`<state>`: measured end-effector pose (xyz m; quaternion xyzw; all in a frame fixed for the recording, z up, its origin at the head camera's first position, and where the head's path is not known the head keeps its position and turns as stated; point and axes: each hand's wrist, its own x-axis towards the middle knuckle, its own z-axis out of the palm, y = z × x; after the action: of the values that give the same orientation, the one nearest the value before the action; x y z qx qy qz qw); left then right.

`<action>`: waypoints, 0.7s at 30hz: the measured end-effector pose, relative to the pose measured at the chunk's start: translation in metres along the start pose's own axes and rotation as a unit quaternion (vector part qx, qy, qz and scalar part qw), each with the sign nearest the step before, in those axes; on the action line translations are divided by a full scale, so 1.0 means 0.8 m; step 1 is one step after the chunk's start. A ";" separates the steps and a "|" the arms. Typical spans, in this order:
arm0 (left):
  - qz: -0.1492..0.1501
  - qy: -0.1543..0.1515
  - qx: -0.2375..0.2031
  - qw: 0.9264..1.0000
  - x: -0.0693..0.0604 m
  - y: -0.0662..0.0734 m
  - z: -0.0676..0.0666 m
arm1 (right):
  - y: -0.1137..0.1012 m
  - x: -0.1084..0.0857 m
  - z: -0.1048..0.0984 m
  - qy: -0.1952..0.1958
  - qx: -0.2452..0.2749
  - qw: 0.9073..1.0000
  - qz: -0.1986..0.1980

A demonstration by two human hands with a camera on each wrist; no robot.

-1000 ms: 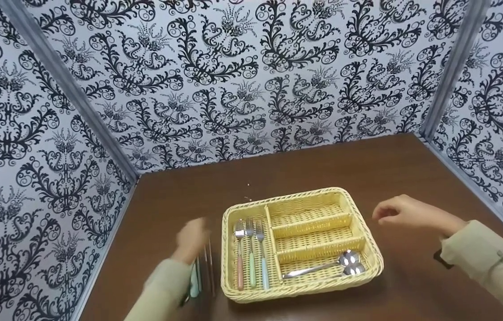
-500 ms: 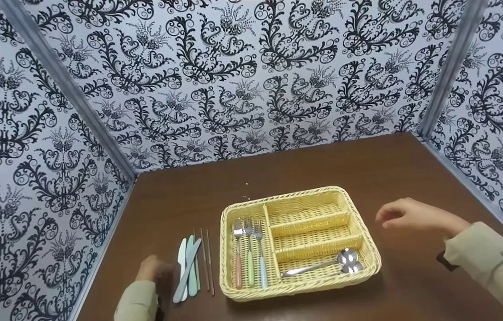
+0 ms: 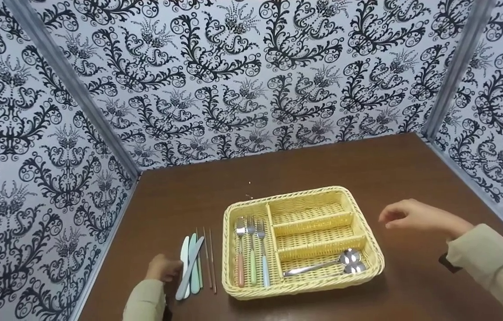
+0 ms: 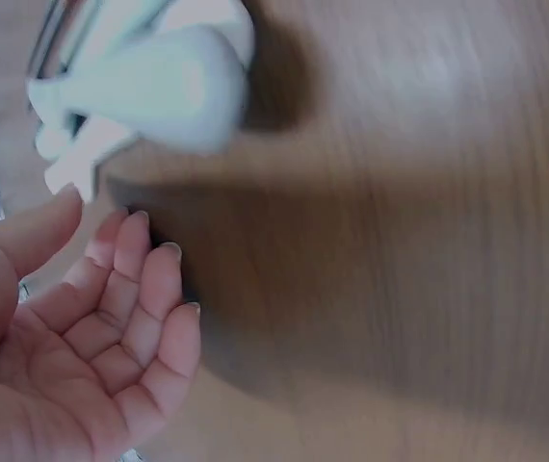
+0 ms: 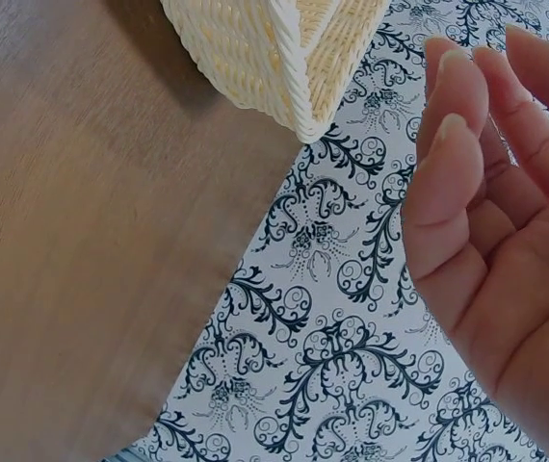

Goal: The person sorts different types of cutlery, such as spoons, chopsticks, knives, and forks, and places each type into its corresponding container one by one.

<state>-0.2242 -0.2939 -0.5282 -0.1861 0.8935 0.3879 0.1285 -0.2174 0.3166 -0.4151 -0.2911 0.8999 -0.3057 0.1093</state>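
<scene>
My left hand [image 3: 163, 267] is low beside the knives on the table's left, its fingers loosely bent and holding nothing. A white knife [image 3: 184, 252] is nearest to it; in the left wrist view the thumb tip is close to a pale knife, and whether they touch I cannot tell. Across the white knife and a pale green knife [image 3: 195, 281] lies a grey-blue knife [image 3: 190, 267]. Several thin chopsticks [image 3: 207, 258] lie between the knives and a yellow wicker cutlery basket [image 3: 305, 290]. Right of that basket, my right hand [image 3: 405, 215] hovers with relaxed, bent fingers, holding nothing.
Three forks [image 3: 241, 269], with pink, green and blue handles, lie in the basket's left compartment. Metal spoons [image 3: 349, 257] lie in its front right compartment. Patterned walls [image 3: 251, 89] border the brown table [image 3: 323, 165] at the back and sides.
My left hand has moved from over the knives and chopsticks to their left side, uncovering them, then slightly back toward them. My right hand has hardly moved.
</scene>
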 end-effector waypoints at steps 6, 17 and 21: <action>-0.001 -0.010 0.035 0.999 -0.001 0.020 0.012 | 0.003 0.000 0.002 0.007 -0.004 1.000 -0.020; -0.040 -0.014 -0.014 0.999 -0.003 0.021 0.016 | 0.008 0.000 0.008 0.012 0.006 1.000 -0.011; -0.054 -0.029 -0.040 0.997 -0.001 0.019 0.014 | 0.009 0.001 0.010 0.013 0.009 1.000 -0.005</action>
<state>-0.2293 -0.2756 -0.5254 -0.2282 0.8619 0.4208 0.1674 -0.2178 0.3169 -0.4260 -0.2908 0.8968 -0.3184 0.0989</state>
